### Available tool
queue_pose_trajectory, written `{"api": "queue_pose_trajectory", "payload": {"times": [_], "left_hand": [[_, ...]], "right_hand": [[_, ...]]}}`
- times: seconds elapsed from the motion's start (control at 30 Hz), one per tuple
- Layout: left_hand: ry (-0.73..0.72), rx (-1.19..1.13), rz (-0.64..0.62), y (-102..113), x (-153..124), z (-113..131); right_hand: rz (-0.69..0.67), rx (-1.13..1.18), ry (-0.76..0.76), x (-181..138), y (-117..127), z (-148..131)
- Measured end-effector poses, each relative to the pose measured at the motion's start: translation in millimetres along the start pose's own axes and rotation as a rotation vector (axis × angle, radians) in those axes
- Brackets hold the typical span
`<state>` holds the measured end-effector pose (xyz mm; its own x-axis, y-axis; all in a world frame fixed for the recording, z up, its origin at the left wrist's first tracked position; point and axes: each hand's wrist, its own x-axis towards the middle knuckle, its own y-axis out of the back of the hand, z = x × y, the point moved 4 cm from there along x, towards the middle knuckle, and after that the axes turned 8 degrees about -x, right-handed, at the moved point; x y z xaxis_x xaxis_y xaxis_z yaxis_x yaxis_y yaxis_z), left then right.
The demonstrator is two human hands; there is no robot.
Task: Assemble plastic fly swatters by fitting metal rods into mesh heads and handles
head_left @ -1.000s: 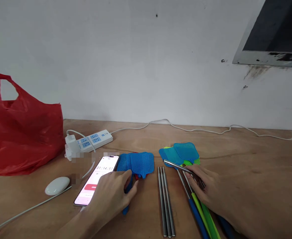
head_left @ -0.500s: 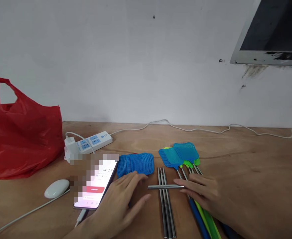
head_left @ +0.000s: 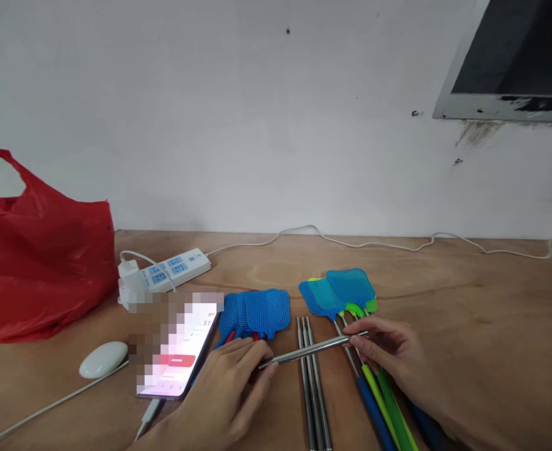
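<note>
A thin metal rod (head_left: 311,351) is held crosswise above the table between both hands. My right hand (head_left: 393,354) pinches its right end. The fingertips of my left hand (head_left: 231,382) close on its left end. Below it, three more metal rods (head_left: 313,401) lie side by side, pointing toward me. A stack of blue mesh swatter heads (head_left: 257,310) lies just beyond my left hand. Finished fly swatters (head_left: 339,291) with blue and green handles lie under my right hand.
A phone (head_left: 179,354) with a lit screen lies left of my left hand, on a cable. Farther left are a white oval object (head_left: 103,359), a power strip (head_left: 167,269) and a red plastic bag (head_left: 36,250). A white cord runs along the wall.
My right hand lifted one rod from the swatter pile and swung it left across the three lying rods. My left hand left the blue heads and took the rod's left end.
</note>
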<state>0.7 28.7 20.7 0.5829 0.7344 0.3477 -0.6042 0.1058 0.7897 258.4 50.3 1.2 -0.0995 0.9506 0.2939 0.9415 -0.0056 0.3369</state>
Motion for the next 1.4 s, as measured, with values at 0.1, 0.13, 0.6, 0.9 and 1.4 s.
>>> {"api": "queue_pose_trajectory", "payload": {"times": [0.1, 0.13, 0.6, 0.9, 1.4], "left_hand": [[-0.027, 0.018, -0.051, -3, -1, 1], [-0.032, 0.029, -0.082, -5, -2, 2], [-0.068, 0.146, -0.119, -4, -5, 4], [-0.080, 0.023, -0.172, -2, -2, 7], [-0.105, 0.020, -0.186, 1, -2, 8]], "right_hand": [[-0.060, 0.159, -0.151, 2, -5, 1], [-0.075, 0.195, -0.173, 2, -7, 1], [0.255, 0.390, -0.141, 4, 13, 21], [0.377, 0.508, -0.229, 1, 4, 15], [0.512, 0.567, -0.255, 4, 11, 16]]}}
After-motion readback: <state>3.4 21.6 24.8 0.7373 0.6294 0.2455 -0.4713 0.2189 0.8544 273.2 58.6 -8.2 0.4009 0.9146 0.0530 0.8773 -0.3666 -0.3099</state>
